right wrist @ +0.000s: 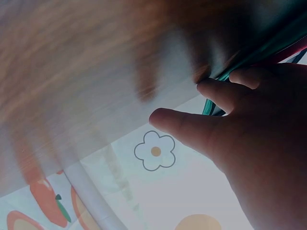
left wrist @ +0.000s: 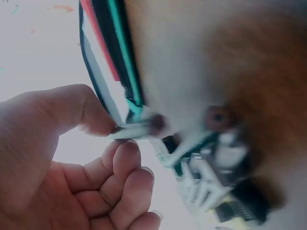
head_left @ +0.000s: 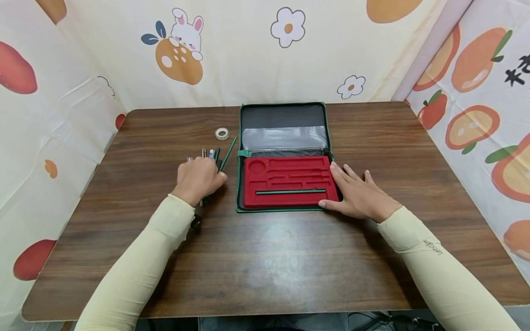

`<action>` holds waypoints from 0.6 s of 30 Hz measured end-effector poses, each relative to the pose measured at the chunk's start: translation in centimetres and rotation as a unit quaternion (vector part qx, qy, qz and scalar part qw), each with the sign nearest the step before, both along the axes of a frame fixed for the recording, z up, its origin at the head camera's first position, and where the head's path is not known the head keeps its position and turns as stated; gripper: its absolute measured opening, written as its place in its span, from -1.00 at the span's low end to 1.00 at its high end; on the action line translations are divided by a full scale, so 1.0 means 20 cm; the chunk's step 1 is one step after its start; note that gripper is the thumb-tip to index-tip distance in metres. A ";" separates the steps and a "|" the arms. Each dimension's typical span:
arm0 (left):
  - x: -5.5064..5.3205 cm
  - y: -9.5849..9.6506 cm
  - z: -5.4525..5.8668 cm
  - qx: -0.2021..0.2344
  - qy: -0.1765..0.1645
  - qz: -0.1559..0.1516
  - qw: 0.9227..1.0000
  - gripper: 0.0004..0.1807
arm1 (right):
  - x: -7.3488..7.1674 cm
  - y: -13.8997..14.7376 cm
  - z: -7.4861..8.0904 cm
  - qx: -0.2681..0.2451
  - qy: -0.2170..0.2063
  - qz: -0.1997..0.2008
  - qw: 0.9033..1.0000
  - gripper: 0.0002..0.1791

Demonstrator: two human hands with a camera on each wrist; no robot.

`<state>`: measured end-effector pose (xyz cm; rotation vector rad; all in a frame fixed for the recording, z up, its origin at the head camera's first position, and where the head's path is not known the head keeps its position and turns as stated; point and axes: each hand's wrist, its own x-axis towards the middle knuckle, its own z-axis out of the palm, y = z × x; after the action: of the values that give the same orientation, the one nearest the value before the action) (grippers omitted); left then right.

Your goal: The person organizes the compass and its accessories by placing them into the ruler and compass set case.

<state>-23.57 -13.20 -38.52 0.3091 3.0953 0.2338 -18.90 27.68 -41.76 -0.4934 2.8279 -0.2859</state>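
Observation:
A green zip case (head_left: pixel 283 210) lies unfolded on the table, its lid back against the far side. Its red moulded tray (head_left: pixel 290 200) has several hollows, and a slim dark green pencil (head_left: pixel 291 192) lies in the front one. Left of the case, my left hand (head_left: pixel 198 179) pinches a thin green pencil (head_left: pixel 228 154) between thumb and index finger, over a small heap of drawing tools (left wrist: pixel 206 177) that it partly hides in the head view. With fingers spread, my right hand (head_left: pixel 360 191) rests on the case's right edge, thumb at the front corner.
A small white roll of tape (head_left: pixel 221 133) sits behind the heap, left of the lid. The brown wooden table (head_left: pixel 290 266) is bordered by printed curtains (head_left: pixel 248 55) at the back and both sides.

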 end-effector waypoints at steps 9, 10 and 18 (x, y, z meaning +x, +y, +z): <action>0.02 0.07 0.05 0.043 0.117 -0.052 0.991 -0.80 | 0.00 0.01 -0.01 -0.001 0.001 -0.002 1.000 0.27; 0.02 0.08 0.05 0.046 0.123 -0.056 0.990 -0.83 | 0.00 0.01 -0.01 -0.001 0.002 -0.002 1.000 0.27; 0.05 0.13 0.07 0.060 0.135 -0.117 0.982 -0.93 | 0.00 0.01 -0.02 -0.004 0.007 0.000 1.000 0.26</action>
<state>-22.55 -10.58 -37.21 0.7641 3.2697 0.4023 -18.97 27.87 -42.11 -0.5003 2.8417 -0.2954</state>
